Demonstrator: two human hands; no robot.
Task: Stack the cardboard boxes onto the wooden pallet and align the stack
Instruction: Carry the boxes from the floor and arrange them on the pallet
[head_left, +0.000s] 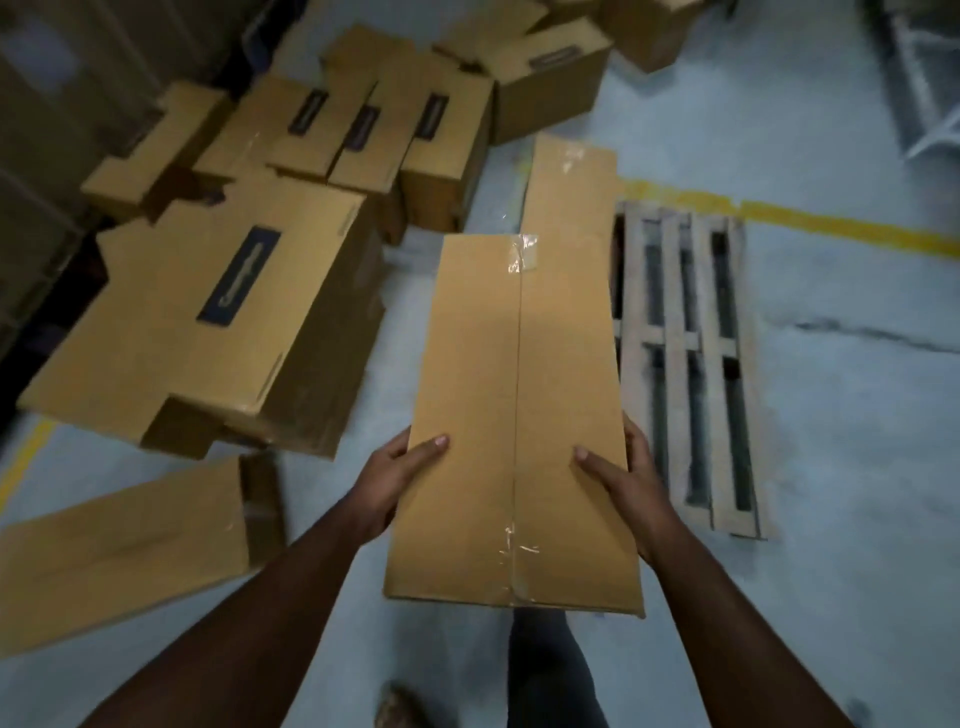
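Head cam looks down on a pale, scuffed concrete floor (831, 415) with a yellow painted line (831, 223) across it and a crack running off to the right; a weathered grey wooden pallet (675, 364) with slatted boards lies flat on it, and a second long box (566, 182) rests along its left side. To the left there's a messy heap of plain brown cardboard boxes (218, 312), some with dark printed labels and loose flaps. A long, flat taped box (514, 415) with shiny clear tape down its seam is held up over the floor just left of the pallet, the left hand (395, 483) and right hand (634, 483) gripping its near side edges, thumbs lying on top.
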